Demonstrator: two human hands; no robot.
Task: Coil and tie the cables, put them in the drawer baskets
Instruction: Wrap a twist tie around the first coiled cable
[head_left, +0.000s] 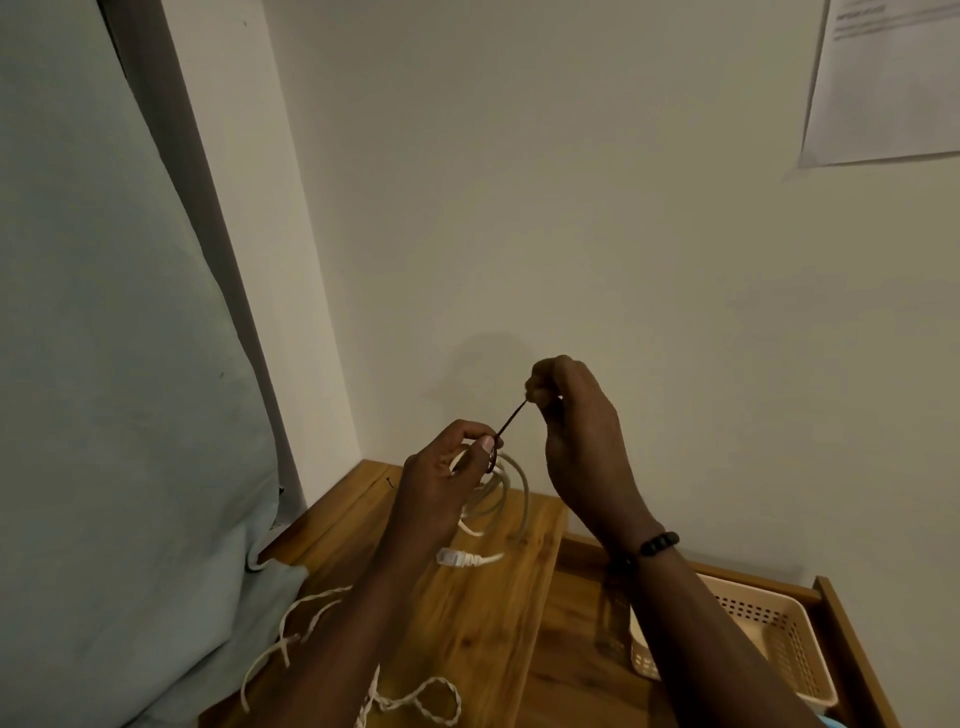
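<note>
My left hand grips a coiled pale network cable above the wooden top; its clear plug hangs below the coil. A thin dark tie runs taut from the coil up to my right hand, which pinches its upper end between thumb and fingers. The tie's lower end wraps round the coil next to my left thumb.
A wooden cabinet top lies below, with an open drawer at the right holding a beige perforated basket. Loose twisted white cords lie at the lower left. A pale green fabric fills the left; a paper sheet hangs on the wall.
</note>
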